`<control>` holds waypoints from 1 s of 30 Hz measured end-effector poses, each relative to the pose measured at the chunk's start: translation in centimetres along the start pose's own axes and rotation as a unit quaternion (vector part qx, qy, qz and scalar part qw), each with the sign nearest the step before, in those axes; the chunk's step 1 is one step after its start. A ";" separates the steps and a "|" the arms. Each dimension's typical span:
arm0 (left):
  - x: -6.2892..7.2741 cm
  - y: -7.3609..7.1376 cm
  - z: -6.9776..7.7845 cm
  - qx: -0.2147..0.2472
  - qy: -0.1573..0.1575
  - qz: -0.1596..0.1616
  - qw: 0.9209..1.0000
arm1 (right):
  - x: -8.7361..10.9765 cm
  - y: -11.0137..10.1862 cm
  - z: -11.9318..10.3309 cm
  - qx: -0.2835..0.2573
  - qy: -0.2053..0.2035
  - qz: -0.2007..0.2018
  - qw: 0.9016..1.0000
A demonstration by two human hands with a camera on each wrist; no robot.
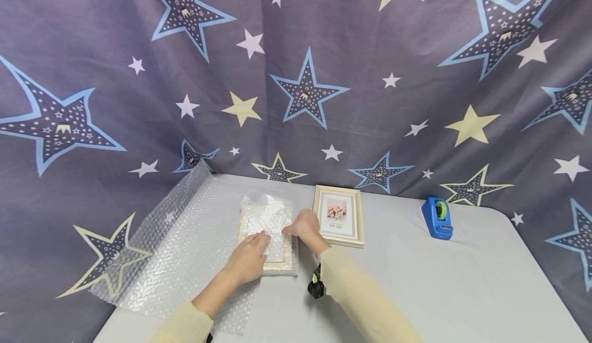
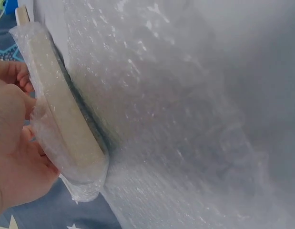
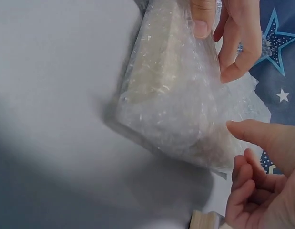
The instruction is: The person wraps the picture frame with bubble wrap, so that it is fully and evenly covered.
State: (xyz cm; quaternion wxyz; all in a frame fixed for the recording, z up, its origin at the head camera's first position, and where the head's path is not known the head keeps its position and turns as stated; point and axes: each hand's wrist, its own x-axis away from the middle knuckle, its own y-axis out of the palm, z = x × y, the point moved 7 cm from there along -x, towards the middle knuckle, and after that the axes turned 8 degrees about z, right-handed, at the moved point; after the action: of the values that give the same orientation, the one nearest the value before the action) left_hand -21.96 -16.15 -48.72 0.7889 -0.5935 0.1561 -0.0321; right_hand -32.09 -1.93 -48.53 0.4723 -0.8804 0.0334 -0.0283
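Observation:
A light-coloured picture frame in bubble wrap [image 1: 273, 235] lies near the table's middle, with its details blurred through the plastic. My left hand [image 1: 248, 257] rests on top of this package, its fingers reaching across the wrap. At the package's right side is my right hand [image 1: 305, 227]. Seen in the right wrist view, the right hand [image 3: 264, 176] has its thumb extended towards the wrap and its fingers loosely curled, with a gap between thumb and forefinger. The left wrist view shows the wrapped frame [image 2: 66, 105] edge-on beside the left hand [image 2: 21, 148].
A large bubble wrap sheet [image 1: 185, 260] spreads left of the package, its far left edge raised against the starry curtain [image 1: 287, 24]. Behind the right hand lies an unwrapped picture frame [image 1: 339, 240]. A blue tape dispenser [image 1: 437, 219] stands farther right on the pale table [image 1: 416, 281].

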 end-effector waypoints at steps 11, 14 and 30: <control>-0.3 0.1 -0.4 0.046 -0.005 0.025 0.999 | 2.1 -1.2 -1.1 -0.073 -0.168 0.030 0.983; -0.8 -0.5 -0.4 0.040 -0.002 0.041 0.998 | 3.7 -1.0 -2.7 -0.035 -0.287 0.026 0.957; -2.0 0.4 0.5 -0.048 0.057 0.018 0.997 | 4.8 0.9 -2.3 0.085 -0.442 0.019 0.893</control>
State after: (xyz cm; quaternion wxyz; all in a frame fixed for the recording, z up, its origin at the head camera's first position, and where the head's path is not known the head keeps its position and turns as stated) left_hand -23.73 -15.06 -48.52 0.7498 -0.6250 0.2129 -0.0436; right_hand -27.50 -4.80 -47.94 0.5121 -0.7577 -0.1641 0.3698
